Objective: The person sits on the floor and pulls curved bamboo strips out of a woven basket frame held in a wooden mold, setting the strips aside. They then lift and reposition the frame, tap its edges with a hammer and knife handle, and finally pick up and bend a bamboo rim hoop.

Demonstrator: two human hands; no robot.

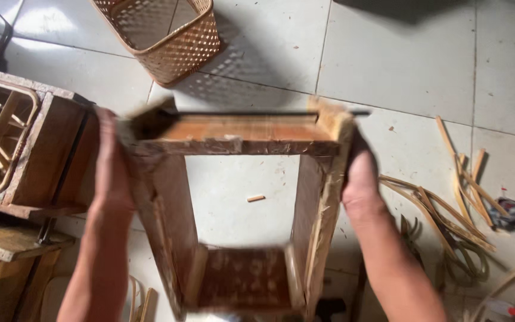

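A rough open wooden box frame is held up in front of me over the tiled floor. My left hand grips its left side panel. My right hand grips its right side panel. The frame is open through its middle, and I see the floor tiles through it. Its near end shows a small slatted panel low in the view. The frame's edges are blurred.
A woven bamboo basket stands on the floor at the top. A second wooden box with a bent cane frame sits at the left, above a wooden bench. Bamboo strips and offcuts lie scattered at the right.
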